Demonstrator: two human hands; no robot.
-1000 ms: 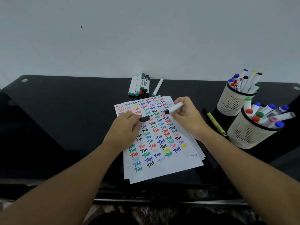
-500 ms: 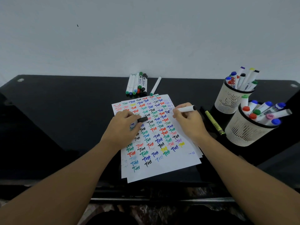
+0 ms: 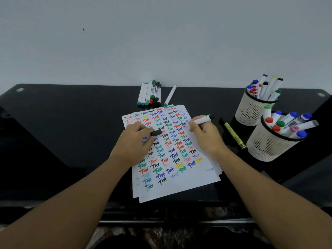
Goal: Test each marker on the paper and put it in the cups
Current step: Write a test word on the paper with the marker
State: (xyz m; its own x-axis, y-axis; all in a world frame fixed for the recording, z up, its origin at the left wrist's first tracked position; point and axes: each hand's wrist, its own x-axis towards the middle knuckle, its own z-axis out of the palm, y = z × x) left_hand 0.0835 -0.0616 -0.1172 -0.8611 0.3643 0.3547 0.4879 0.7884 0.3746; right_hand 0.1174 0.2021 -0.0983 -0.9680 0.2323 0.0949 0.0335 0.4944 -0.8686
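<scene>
While the right hand (image 3: 206, 135) pinches a white marker (image 3: 202, 120) with its tip down on the upper right of the paper (image 3: 179, 180), the left hand (image 3: 133, 142) rests on the sheet at mid-frame, its fingers curled round the marker's black cap (image 3: 156, 132). The paper is a small stack of white sheets covered with rows of coloured "Test" words, lying on a black glass table (image 3: 71, 123). At upper centre lie seven loose markers: six bunched (image 3: 150, 93) and one apart (image 3: 170, 95). At right stand two cream mesh cups, the far one (image 3: 253, 110) and the near one (image 3: 269, 146), both full of markers. A yellow-green pen (image 3: 233, 135) lies between paper and cups.
</scene>
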